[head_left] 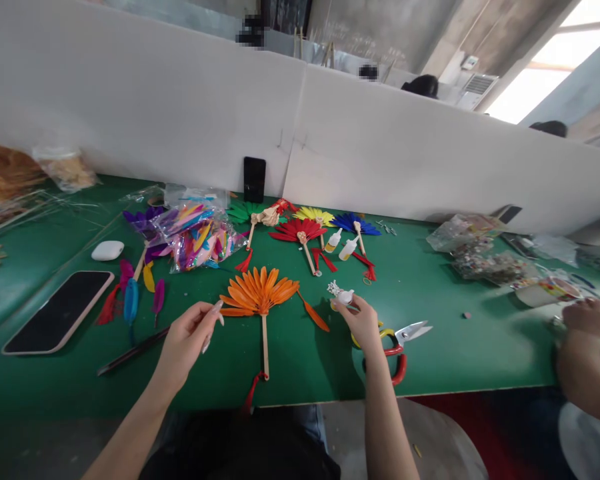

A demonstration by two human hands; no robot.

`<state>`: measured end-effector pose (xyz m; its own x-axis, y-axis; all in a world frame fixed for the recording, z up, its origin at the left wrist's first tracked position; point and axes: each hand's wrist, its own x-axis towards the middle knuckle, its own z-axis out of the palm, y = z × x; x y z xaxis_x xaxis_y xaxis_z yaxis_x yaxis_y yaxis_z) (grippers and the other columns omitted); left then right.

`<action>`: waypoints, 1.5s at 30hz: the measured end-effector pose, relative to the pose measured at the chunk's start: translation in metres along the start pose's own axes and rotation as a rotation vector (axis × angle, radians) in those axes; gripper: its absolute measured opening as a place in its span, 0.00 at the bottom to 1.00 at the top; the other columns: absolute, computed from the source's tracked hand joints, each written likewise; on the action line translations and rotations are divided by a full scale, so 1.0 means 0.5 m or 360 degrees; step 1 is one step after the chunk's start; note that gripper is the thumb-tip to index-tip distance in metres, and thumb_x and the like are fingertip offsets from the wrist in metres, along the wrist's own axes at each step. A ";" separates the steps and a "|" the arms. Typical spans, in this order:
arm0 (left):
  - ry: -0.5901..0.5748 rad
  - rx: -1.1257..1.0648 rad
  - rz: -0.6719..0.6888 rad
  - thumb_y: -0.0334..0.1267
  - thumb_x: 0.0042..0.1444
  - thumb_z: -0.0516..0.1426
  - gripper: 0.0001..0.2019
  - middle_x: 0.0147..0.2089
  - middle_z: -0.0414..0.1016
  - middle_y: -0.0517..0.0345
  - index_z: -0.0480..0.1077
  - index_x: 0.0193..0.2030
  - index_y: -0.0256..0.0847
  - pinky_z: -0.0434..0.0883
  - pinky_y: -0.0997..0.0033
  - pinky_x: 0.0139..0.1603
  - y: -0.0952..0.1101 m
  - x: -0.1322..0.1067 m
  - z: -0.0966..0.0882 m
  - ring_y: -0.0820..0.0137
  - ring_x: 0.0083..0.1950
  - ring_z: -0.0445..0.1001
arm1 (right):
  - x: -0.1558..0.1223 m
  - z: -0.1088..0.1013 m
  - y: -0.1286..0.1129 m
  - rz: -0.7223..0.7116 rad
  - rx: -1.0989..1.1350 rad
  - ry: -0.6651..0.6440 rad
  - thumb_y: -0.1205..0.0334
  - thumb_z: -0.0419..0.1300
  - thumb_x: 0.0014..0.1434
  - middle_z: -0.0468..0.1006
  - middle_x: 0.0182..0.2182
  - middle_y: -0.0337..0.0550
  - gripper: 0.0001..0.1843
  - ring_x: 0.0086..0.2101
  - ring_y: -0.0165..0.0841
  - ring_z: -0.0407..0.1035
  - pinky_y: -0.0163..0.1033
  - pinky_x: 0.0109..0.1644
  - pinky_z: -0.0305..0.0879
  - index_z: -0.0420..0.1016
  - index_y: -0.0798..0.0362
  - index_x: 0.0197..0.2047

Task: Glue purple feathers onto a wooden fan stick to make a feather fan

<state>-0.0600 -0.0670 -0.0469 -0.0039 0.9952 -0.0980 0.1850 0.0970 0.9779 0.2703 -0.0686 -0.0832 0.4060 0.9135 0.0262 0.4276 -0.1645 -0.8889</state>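
An orange feather fan (260, 297) with a pale wooden handle and a red tassel (253, 390) lies on the green table before me. My left hand (193, 337) is closed, thumb and finger pinching at the tip of the fan's leftmost feather. To the fan's right, my right hand (361, 323) grips a small white glue bottle (345, 298), partly hidden by the fingers. Small white bits (333, 287) lie just beyond that bottle. A loose orange feather (316, 316) rests between the fan and my right hand. Scissors (400, 340) with red and yellow handles lie beside my right wrist.
Red (300, 231), blue (355, 223), yellow and green fans lie farther back, near two glue bottles (341, 243). Bagged feathers (200, 233), a phone (60, 312) and a dark pen (133, 352) are leftward. Another person's arm (585, 353) reaches in at right, beside bagged beads (490, 260).
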 end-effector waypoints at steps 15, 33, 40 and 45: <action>-0.0007 0.0039 0.0027 0.47 0.57 0.53 0.13 0.16 0.53 0.68 0.66 0.28 0.40 0.55 0.78 0.20 0.009 -0.008 -0.007 0.79 0.18 0.55 | -0.104 0.054 -0.040 -0.0477 -0.0850 -0.0084 0.56 0.54 0.59 0.72 0.39 0.50 0.12 0.40 0.41 0.68 0.44 0.42 0.65 0.67 0.53 0.43; -0.0050 0.0182 0.0108 0.49 0.55 0.53 0.14 0.16 0.55 0.67 0.66 0.28 0.40 0.55 0.78 0.20 0.001 -0.035 -0.005 0.76 0.18 0.56 | -0.154 0.026 -0.096 -0.0372 -0.1531 -0.0448 0.81 0.43 0.55 0.72 0.41 0.50 0.22 0.35 0.35 0.72 0.35 0.31 0.62 0.64 0.56 0.49; -0.0600 0.1071 0.0945 0.49 0.53 0.56 0.17 0.34 0.66 0.56 0.71 0.48 0.48 0.63 0.70 0.39 0.093 0.017 0.064 0.65 0.38 0.66 | -0.123 0.019 -0.216 -0.0798 -0.1519 -0.1016 0.74 0.45 0.60 0.78 0.28 0.42 0.18 0.29 0.36 0.73 0.35 0.28 0.58 0.69 0.52 0.47; -0.0800 0.0938 0.1043 0.45 0.53 0.57 0.11 0.30 0.65 0.54 0.77 0.30 0.43 0.61 0.71 0.34 0.092 0.057 0.099 0.66 0.33 0.65 | -0.096 0.067 -0.240 -0.0932 -0.1586 -0.0878 0.77 0.47 0.55 0.77 0.34 0.45 0.24 0.33 0.36 0.73 0.36 0.31 0.62 0.70 0.50 0.51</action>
<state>-0.0030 -0.0350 -0.0139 0.6610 0.7156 0.2259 0.4585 -0.6234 0.6334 0.1727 -0.0803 0.0068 -0.3321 0.9369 -0.1093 0.9425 0.3251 -0.0773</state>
